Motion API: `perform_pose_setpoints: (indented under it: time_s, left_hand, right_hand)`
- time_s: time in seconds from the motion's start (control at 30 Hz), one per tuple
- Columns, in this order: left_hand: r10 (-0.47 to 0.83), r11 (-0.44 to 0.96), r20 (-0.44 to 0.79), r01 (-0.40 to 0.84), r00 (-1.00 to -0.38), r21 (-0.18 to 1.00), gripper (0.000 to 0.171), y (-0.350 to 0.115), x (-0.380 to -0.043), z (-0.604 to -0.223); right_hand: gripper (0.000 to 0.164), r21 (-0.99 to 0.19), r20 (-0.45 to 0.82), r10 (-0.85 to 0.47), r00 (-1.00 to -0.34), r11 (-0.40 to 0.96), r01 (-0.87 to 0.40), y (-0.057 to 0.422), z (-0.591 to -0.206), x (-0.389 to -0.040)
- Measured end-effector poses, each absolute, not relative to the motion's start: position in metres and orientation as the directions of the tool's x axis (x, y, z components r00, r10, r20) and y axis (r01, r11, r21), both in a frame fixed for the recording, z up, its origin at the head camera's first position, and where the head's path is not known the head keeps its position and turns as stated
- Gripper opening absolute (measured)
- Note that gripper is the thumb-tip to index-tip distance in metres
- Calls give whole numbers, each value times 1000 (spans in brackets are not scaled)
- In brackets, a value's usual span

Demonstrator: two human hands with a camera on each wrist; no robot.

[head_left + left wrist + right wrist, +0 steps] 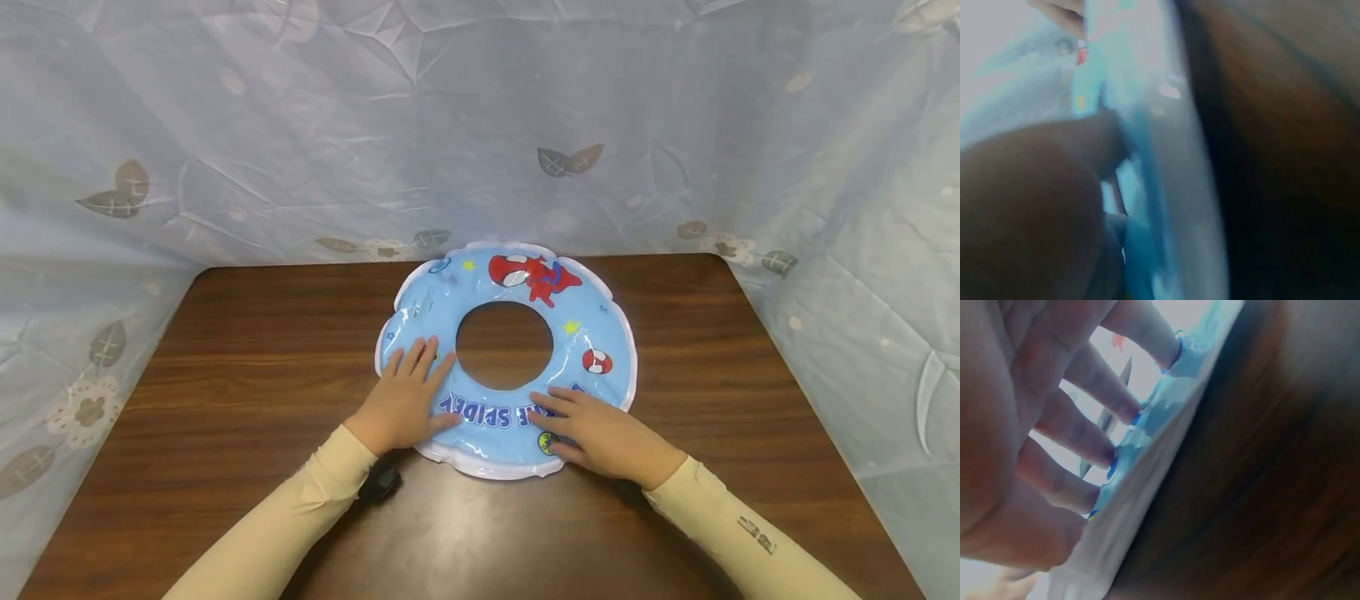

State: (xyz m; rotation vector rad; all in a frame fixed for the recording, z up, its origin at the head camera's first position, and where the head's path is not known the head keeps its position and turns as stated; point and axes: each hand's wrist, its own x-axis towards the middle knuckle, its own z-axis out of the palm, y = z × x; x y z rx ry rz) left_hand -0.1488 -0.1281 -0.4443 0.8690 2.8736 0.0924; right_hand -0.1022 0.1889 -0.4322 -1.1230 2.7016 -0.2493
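The swim ring [576, 354] is touched from above, near-left by the left hand [405, 404], near-right by the right hand [603, 433], fingers apart.

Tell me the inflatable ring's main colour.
The ring is mostly light blue, seen best in the head view.

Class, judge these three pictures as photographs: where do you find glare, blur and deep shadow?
Head view: fairly clear, with a pale patch of glare on the near part of the table and small highlights on the shiny inflatable ring; left wrist view: heavily blurred, washed out at upper left, near-black at lower right; right wrist view: table dark and soft, background blown out white at the top.
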Motion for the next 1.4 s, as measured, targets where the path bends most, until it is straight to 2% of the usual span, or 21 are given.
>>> perform_pose_setpoints:
  time_s: [0.13, 0.37, 0.43, 0.53, 0.67, 0.77, 0.87, 1.1, 1.4]
  left_hand:
    - [551, 833, -180, 525, -815, 173, 90, -129, -149, -451]
    - [519, 855, -256, 490, -816, 171, 93, -123, -152, -458]
    - [528, 849, -215, 505, -821, 157, 94, -118, -153, -455]
    - [538, 841, -88, 526, -838, 127, 95, -114, -154, -451]
    - [483, 869, 7, 480, -876, 120, 106, -113, -156, -448]
    - [428, 899, -59, 418, -902, 130, 115, -115, -157, -448]
    - [393, 917, -162, 373, -905, 140, 121, -116, -158, -448]
    - [373, 928, -317, 344, -872, 144, 124, -117, -164, -456]
    - [389, 921, -323, 359, -863, 151, 122, -116, -162, -459]
  right_hand:
    - [57, -268, -122, -735, -667, 672, -690, 197, -434, -111]
    - [58, -337, -171, -726, -666, 678, -653, 209, -432, -126]
    - [57, -324, -171, -714, -679, 691, -646, 208, -429, -127]
    - [54, -285, -135, -696, -705, 709, -646, 200, -425, -124]
    - [68, -256, -88, -619, -780, 771, -583, 185, -422, -119]
    - [84, -235, -105, -504, -857, 851, -471, 179, -424, -118]
    - [93, -214, -151, -417, -896, 899, -382, 178, -428, -119]
    - [95, -195, -214, -419, -882, 903, -382, 179, -442, -120]
    - [100, -143, -272, -414, -869, 910, -389, 183, -459, -120]
